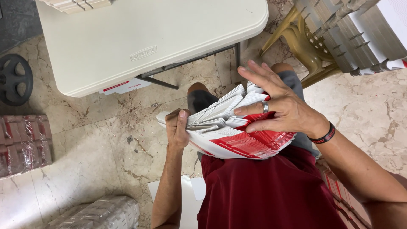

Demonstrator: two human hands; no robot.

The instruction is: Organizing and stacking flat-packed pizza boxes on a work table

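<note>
Beige marble floor under a folding table

Cream plastic folding table (140, 38) at eleven o'clock; tan plastic chair (303, 44) at one (partly hidden); veined marble tile floor (101, 148).

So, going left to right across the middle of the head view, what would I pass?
Black wheel → left hand → stack of red-and-white flat cartons → right hand → black wristband.
</note>
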